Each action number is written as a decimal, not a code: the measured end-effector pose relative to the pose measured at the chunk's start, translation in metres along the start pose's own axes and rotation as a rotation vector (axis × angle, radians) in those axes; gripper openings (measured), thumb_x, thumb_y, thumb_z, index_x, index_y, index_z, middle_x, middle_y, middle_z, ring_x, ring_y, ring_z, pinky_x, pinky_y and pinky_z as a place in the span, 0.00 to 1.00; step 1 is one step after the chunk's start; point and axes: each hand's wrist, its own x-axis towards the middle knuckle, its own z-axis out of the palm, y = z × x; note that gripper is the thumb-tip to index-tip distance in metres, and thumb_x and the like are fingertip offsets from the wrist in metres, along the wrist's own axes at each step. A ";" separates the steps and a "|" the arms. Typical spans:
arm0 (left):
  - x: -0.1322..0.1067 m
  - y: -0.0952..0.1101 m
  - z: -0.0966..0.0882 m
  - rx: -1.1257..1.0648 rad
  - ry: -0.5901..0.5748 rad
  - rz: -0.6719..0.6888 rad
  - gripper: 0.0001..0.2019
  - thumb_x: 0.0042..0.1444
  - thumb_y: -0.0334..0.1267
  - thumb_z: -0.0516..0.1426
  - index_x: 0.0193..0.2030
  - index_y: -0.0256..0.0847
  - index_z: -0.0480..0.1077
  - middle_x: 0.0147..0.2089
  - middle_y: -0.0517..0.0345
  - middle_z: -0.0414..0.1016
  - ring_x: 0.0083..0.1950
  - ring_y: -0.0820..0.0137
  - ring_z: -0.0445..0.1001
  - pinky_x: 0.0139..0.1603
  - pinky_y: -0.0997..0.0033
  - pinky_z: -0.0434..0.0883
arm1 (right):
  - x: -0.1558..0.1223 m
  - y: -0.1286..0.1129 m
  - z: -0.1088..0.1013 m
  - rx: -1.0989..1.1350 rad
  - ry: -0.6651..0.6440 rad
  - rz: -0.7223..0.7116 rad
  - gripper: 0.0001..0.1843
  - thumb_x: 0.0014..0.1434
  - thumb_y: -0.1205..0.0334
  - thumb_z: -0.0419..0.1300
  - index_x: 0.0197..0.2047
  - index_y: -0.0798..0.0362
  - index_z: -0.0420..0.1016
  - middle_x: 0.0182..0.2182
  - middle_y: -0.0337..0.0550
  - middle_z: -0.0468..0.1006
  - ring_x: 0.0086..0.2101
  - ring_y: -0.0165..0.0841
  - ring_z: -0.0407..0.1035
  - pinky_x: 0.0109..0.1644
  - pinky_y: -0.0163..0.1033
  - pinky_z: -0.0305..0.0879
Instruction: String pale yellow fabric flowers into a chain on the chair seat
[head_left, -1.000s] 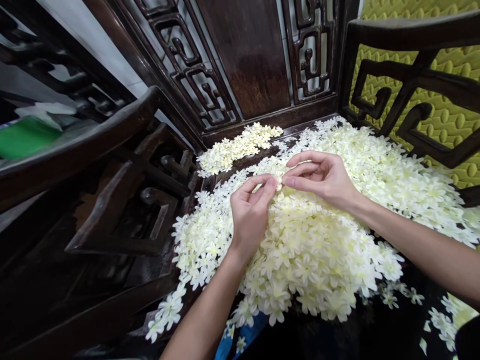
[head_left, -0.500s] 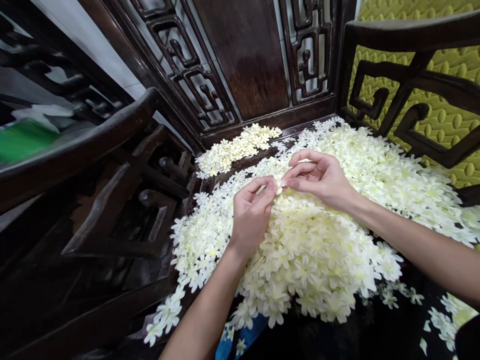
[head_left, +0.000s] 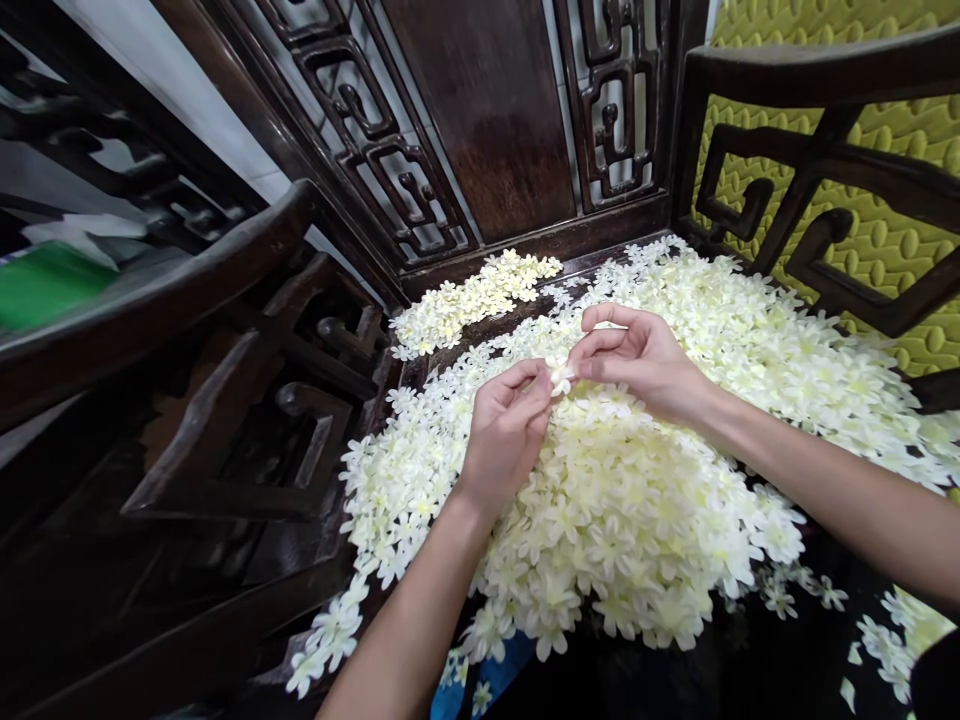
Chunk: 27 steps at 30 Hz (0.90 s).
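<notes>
A big heap of small cream-white fabric flowers [head_left: 637, 500] covers the seat of a dark carved wooden chair [head_left: 480, 120]. Above the heap's middle, my left hand [head_left: 506, 435] and my right hand [head_left: 637, 358] meet fingertip to fingertip. Both pinch one small white flower [head_left: 561, 376] between thumb and fingers. My forearms come in from the bottom and the right edge.
A smaller, separate pile of flowers [head_left: 472, 298] lies at the seat's back left corner. Carved armrests [head_left: 817, 170] flank the seat, with a second dark chair frame [head_left: 247, 380] to the left. A yellow-green quilted surface [head_left: 892, 240] shows behind the right armrest. Loose flowers [head_left: 892, 640] lie at bottom right.
Both hands have stayed together over the heap, with the fingers working slightly on the pinched flower. The view has shifted a little; nothing else moved.
</notes>
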 end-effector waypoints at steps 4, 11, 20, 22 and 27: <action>0.000 0.000 -0.002 -0.011 -0.004 -0.020 0.01 0.56 0.31 0.64 0.36 0.37 0.78 0.35 0.58 0.72 0.37 0.76 0.71 0.43 0.79 0.70 | 0.000 -0.001 0.000 0.033 -0.001 0.029 0.22 0.48 0.72 0.73 0.42 0.54 0.69 0.30 0.39 0.85 0.28 0.27 0.78 0.36 0.31 0.74; -0.001 0.000 -0.003 -0.032 -0.039 -0.032 0.04 0.56 0.28 0.63 0.36 0.39 0.78 0.36 0.56 0.77 0.44 0.71 0.76 0.53 0.71 0.74 | -0.001 0.000 0.000 0.074 -0.006 0.057 0.23 0.49 0.71 0.72 0.45 0.53 0.68 0.30 0.39 0.85 0.28 0.27 0.78 0.35 0.32 0.72; 0.001 0.004 -0.007 -0.107 0.079 -0.036 0.04 0.57 0.27 0.63 0.35 0.37 0.79 0.43 0.56 0.78 0.54 0.70 0.78 0.66 0.69 0.69 | 0.000 -0.013 0.000 0.082 0.056 0.031 0.18 0.48 0.71 0.65 0.44 0.53 0.72 0.27 0.35 0.78 0.27 0.28 0.68 0.32 0.35 0.65; 0.001 0.006 -0.005 -0.106 0.097 -0.019 0.03 0.56 0.27 0.63 0.34 0.37 0.79 0.41 0.57 0.77 0.52 0.71 0.78 0.67 0.68 0.69 | -0.001 -0.013 0.000 0.028 0.028 -0.052 0.16 0.49 0.71 0.63 0.43 0.54 0.74 0.31 0.38 0.77 0.31 0.29 0.69 0.34 0.36 0.66; -0.002 0.009 0.007 -0.019 0.101 0.029 0.01 0.58 0.31 0.64 0.35 0.37 0.79 0.39 0.58 0.77 0.44 0.74 0.77 0.62 0.68 0.72 | -0.001 -0.007 0.003 -0.190 0.020 -0.254 0.16 0.49 0.73 0.70 0.42 0.55 0.76 0.35 0.39 0.78 0.36 0.28 0.71 0.39 0.35 0.67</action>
